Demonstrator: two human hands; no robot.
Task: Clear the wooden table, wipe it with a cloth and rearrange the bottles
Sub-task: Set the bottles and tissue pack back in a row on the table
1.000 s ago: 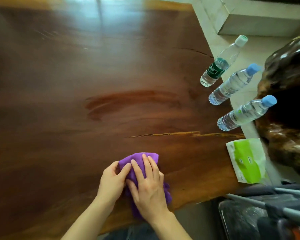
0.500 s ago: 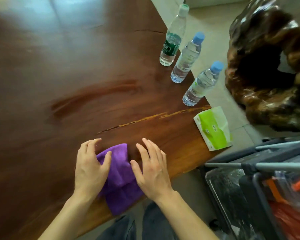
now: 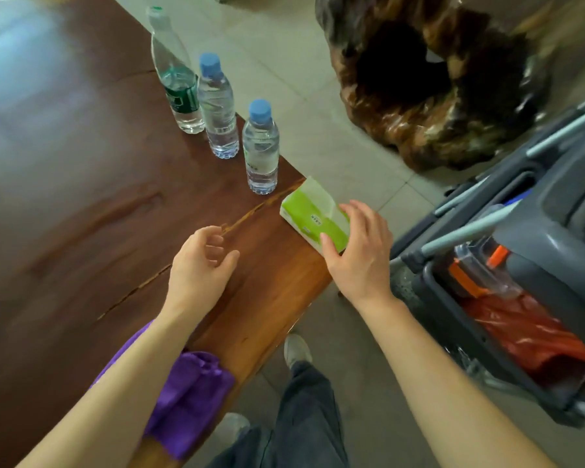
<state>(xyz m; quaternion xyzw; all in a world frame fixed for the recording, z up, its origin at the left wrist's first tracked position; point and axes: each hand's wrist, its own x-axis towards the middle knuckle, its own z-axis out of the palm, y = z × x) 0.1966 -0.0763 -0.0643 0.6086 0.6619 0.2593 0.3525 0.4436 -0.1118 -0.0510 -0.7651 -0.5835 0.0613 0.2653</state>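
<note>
Green tissue pack (image 3: 313, 216), frame centre-right.
We see our right hand (image 3: 360, 255) gripping it on the wooden surface (image 3: 81, 197); left hand (image 3: 200, 265) open, empty.

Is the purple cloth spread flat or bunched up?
Bunched up. The cloth lies in crumpled folds at the table edge, partly under the left forearm.

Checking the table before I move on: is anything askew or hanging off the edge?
Yes. The purple cloth droops over the near edge of the wooden table, and the green tissue pack sits askew at the right edge under the right hand. The three bottles stand upright.
</note>
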